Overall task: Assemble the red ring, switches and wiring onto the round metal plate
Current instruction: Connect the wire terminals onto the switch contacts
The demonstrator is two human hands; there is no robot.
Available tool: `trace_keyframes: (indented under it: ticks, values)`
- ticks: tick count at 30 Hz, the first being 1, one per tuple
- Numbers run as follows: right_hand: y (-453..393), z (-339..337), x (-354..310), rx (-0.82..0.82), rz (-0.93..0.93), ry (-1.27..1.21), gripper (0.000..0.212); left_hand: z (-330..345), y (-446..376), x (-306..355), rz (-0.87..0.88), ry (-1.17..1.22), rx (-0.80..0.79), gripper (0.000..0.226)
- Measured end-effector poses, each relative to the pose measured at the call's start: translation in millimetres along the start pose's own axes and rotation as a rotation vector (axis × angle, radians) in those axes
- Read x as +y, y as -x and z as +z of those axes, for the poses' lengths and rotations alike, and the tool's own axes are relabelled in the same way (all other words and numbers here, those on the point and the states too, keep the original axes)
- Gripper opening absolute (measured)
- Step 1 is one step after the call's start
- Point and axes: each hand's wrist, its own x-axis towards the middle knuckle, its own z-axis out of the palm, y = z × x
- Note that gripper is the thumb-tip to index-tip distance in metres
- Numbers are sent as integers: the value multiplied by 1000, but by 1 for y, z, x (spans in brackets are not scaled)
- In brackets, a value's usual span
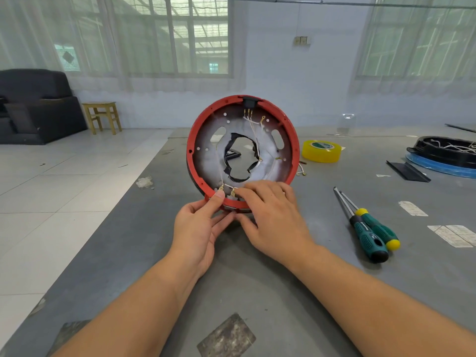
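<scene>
The round metal plate point(268, 161) stands on edge on the grey table point(257, 279), its open face turned toward the camera, with the red ring point(192, 140) fitted around its rim. A black switch point(248, 101) sits in the ring at the top of the plate, and thin white wires point(253, 135) run down from its terminals across the plate face, past the large ragged hole at the plate's centre. More brass terminals and wire ends lie at the bottom of the plate, just inside the ring.

The left hand point(198, 228) grips the bottom edge of the ring: the thumb presses on the ring's front lip and the fingers curl beneath it. The right hand point(273, 215) rests against the bottom of the plate beside the left, its fingers bent over the ring and reaching the terminals there; whether they pinch a wire cannot be told, as the fingertips cover the spot.

To the right of the plate, two screwdrivers point(368, 228) with green and yellow handles lie side by side on the table. Further back on that side, near the plate, lies a roll of yellow tape point(322, 152). Well apart from the plate, at the table's far right edge, sits a black round housing point(443, 150) with white wires inside it, resting on a blue base.
</scene>
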Motion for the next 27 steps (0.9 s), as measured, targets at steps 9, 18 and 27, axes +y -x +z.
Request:
trace_keyframes:
  ticks: [9, 18, 27]
  values:
    - [-5, -4, 16, 76, 0, 147, 42, -2, -2, -1, 31, -22, 60, 37]
    - [-3, -1, 20, 26, 30, 116, 53, 2, 0, -2, 37, -63, 51, 33]
    - [-6, 2, 18, -52, -42, 159, 52, 0, 1, -2, 26, -71, 25, 35]
